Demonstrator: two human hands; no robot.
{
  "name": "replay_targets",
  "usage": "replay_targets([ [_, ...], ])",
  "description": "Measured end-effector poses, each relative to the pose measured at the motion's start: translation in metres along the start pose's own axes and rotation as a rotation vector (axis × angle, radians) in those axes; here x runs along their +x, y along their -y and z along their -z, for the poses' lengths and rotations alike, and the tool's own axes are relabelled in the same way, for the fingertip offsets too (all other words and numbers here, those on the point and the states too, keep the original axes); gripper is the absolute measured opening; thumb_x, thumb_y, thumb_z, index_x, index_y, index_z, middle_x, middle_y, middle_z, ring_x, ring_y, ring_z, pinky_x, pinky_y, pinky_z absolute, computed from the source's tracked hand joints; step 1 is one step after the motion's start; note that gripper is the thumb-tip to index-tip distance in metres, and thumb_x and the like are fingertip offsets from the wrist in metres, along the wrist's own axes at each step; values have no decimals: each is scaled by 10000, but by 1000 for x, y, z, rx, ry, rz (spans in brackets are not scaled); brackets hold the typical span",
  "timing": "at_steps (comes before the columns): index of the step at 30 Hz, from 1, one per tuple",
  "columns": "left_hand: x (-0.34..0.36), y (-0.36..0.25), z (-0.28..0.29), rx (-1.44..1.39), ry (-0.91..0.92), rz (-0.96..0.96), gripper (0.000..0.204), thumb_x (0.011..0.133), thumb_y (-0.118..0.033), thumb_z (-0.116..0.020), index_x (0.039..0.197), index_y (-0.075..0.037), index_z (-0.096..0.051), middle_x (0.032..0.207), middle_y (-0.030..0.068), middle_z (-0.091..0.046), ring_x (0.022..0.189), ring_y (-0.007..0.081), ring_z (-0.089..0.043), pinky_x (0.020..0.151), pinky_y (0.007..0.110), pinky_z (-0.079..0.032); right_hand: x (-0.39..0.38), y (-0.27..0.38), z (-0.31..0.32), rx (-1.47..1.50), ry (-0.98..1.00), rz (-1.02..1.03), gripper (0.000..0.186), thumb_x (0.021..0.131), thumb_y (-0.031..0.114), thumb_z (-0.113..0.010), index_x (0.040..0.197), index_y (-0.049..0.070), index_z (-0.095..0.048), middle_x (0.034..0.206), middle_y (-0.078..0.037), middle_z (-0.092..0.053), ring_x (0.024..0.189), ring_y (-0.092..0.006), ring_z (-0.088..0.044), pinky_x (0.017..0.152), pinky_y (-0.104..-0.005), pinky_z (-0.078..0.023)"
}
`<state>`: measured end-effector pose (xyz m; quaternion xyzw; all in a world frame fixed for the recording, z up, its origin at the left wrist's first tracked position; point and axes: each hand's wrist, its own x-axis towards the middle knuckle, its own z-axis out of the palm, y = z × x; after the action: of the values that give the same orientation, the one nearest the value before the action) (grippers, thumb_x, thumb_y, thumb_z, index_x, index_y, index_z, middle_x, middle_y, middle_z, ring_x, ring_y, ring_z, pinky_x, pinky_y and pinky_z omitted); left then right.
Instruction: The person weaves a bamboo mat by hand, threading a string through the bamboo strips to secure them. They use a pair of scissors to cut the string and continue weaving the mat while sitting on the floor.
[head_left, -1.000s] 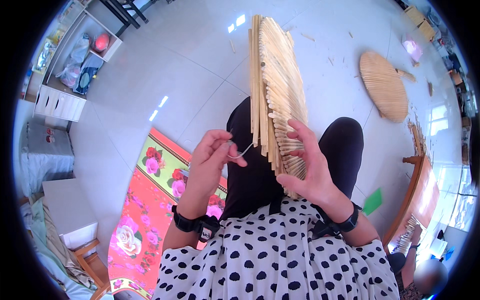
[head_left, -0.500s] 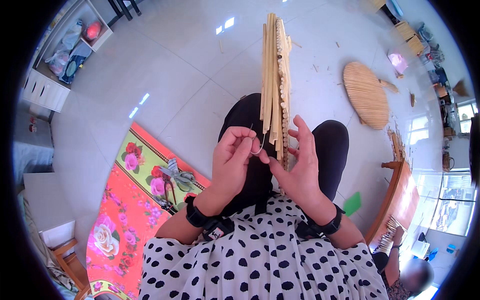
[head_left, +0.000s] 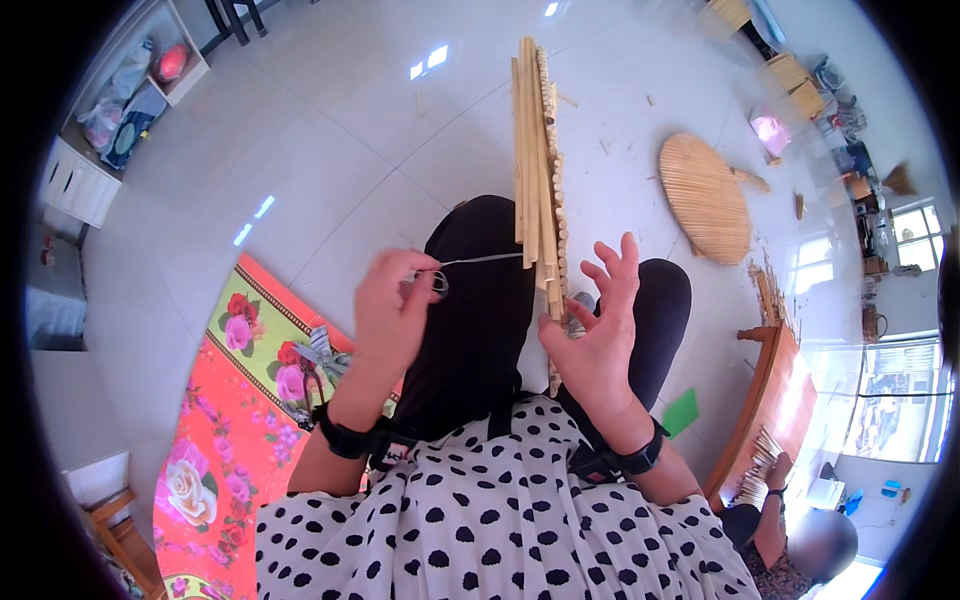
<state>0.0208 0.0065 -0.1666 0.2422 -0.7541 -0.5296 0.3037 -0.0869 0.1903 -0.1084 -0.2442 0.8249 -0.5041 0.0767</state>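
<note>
An upright, narrow bundle of pale wooden sticks (head_left: 532,150), with round ends along its right side, stands at my knees. A thin pale cord (head_left: 482,258) runs taut from it to my left hand (head_left: 392,310), whose fingers pinch it, with a small loop at the fingertips. My right hand (head_left: 595,345) is open beside the bundle's lower end, fingers spread and thumb tip against or very near the sticks. My dark-clad legs (head_left: 655,305) are bent either side of it.
A floral mat (head_left: 215,450) with tools (head_left: 315,370) lies at left. On the right are a round slatted panel (head_left: 700,195), a green card (head_left: 680,410), a wooden bench (head_left: 770,400) and another person (head_left: 800,545), an arm reaching toward sticks. A shelf unit (head_left: 80,180) stands upper left.
My left hand has drawn away leftward from the bundle, stretching the cord. The bundle has turned edge-on since the earliest frame. My right hand stays beside it with fingers spread.
</note>
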Motion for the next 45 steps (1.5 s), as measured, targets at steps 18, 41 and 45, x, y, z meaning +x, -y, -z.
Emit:
replay_targets([
  [18, 41, -20, -9, -228, -6, -141, 79, 912, -13, -651, 983, -19, -686, 853, -2, -631, 647, 58, -533, 613, 198, -436, 36, -12, 56, -454, -160, -31, 404, 943, 124, -563, 1307, -45, -514, 793, -256, -655, 743, -399, -684, 642, -422, -531],
  [41, 29, -43, 1, -555, 169, 54, 116, 975, -78, -588, 1012, 25, -627, 760, 31, -626, 611, 77, -612, 541, 197, -489, 38, -54, 72, -190, -328, 27, 298, 982, 98, -533, 1236, -50, -577, 919, -138, -695, 800, -158, -626, 734, -301, -490],
  [45, 22, -40, -8, -632, 270, 31, 90, 976, -64, -581, 977, 22, -610, 762, 33, -626, 622, 69, -599, 570, 209, -503, -3, -50, 55, -193, -352, 27, 310, 981, 91, -524, 1250, -58, -561, 982, -160, -690, 867, -177, -642, 775, -306, -498],
])
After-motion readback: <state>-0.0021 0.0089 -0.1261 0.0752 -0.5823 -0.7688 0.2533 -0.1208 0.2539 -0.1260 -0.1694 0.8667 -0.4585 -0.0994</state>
